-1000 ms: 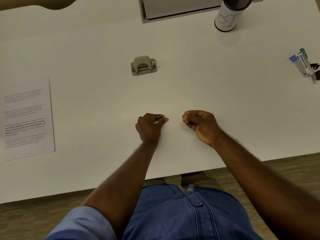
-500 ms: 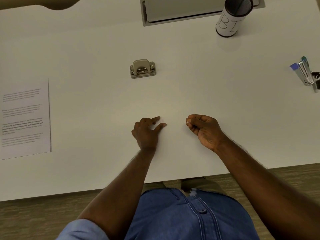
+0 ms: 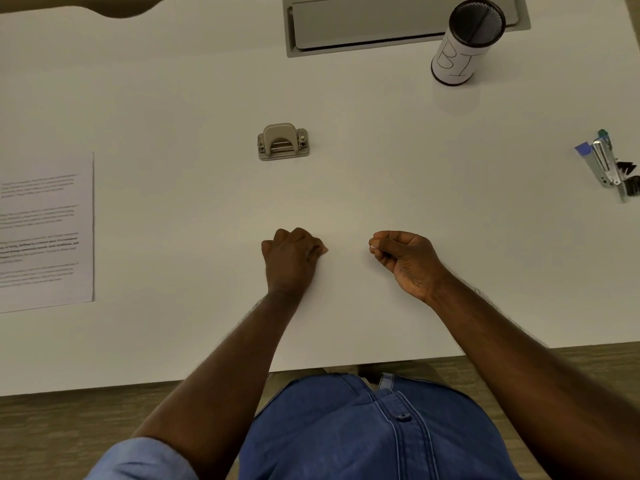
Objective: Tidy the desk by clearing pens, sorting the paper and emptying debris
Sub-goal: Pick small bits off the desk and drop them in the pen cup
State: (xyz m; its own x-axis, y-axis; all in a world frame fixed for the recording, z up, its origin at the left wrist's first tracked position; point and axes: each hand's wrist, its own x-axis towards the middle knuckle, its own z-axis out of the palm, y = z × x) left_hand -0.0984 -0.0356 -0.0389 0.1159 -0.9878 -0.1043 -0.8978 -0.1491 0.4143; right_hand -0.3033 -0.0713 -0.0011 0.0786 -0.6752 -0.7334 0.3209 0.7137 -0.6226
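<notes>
White desk [image 3: 381, 188] bears printed paper [image 3: 45, 233] at left edge.

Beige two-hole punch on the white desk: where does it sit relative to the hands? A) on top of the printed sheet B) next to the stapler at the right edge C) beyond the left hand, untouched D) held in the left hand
C: the beige two-hole punch stands alone on the white desk, farther from the person than the curled left hand, with bare desk between them.
</notes>
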